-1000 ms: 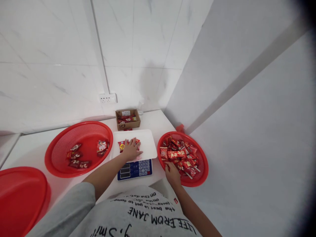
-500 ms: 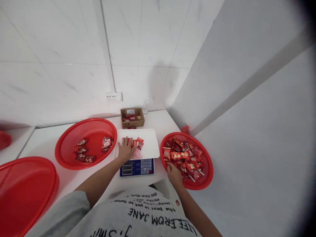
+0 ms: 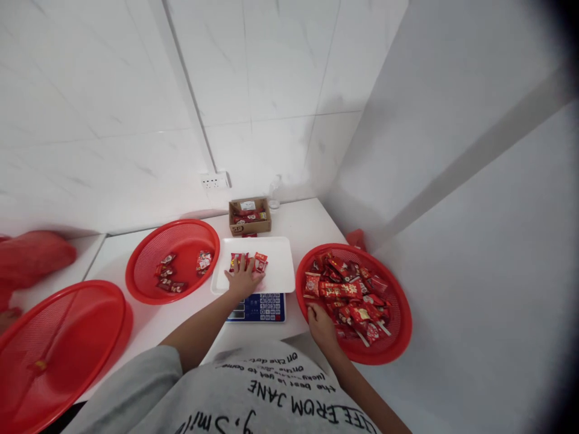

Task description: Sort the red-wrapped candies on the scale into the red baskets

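My left hand (image 3: 243,281) rests palm down with spread fingers over small red candy packets (image 3: 260,261) on the white weighing tray (image 3: 280,265). Part of those packets is hidden under the fingers. Below the tray shows the blue keypad of the digital scale (image 3: 270,308). My right hand (image 3: 321,325) is closed on the near left rim of a red mesh basket (image 3: 398,337), its fingertips partly hidden by the rim. Inside that basket lie many red-wrapped sweets (image 3: 339,289), some with white sticks.
Left of the scale stands a red basket (image 3: 136,283) with a few packets. Nearer left is another red basket (image 3: 97,361). A small cardboard box (image 3: 251,228) of red packets stands behind the tray. A red bag (image 3: 36,259) lies far left; a grey wall rises at right.
My view has turned leftward, bringing in the red bag. My left hand has moved slightly right across the tray, covering the pink piece seen before. My right hand stays at the basket rim.
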{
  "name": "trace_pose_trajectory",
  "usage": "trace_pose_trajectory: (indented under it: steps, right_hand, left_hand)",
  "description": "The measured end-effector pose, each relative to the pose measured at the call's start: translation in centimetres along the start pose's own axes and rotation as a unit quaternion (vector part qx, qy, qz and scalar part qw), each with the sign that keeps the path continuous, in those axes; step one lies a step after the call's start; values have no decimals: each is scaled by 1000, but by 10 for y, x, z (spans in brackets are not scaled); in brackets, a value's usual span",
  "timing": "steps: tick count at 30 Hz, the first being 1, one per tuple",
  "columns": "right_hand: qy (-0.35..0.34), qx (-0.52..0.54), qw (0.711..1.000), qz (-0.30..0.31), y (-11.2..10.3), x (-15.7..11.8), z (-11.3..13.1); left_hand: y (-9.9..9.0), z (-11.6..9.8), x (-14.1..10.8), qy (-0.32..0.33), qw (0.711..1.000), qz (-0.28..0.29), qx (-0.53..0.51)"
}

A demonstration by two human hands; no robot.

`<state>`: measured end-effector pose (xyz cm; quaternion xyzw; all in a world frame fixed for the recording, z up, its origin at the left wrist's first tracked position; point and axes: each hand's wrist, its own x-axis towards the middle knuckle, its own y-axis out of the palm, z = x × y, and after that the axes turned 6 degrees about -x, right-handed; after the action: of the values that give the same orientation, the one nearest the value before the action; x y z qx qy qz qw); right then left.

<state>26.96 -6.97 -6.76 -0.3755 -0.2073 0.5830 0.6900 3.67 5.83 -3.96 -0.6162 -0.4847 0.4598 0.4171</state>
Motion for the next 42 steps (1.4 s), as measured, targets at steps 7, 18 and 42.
trace_pose_trajectory:
  steps: [7, 18, 42]
  right_hand:
    - [-7, 26, 1000, 9, 1, 1, -4]
    - [-10, 84, 996, 20, 4, 2, -13]
    - [121, 34, 991, 41, -5, 7, -1]
  left_hand:
    - [-3, 9, 6, 70, 996, 35, 42]
    - [-9, 12, 1, 65, 996, -27, 53]
    - [-80, 262, -82, -431, 892, -132, -38]
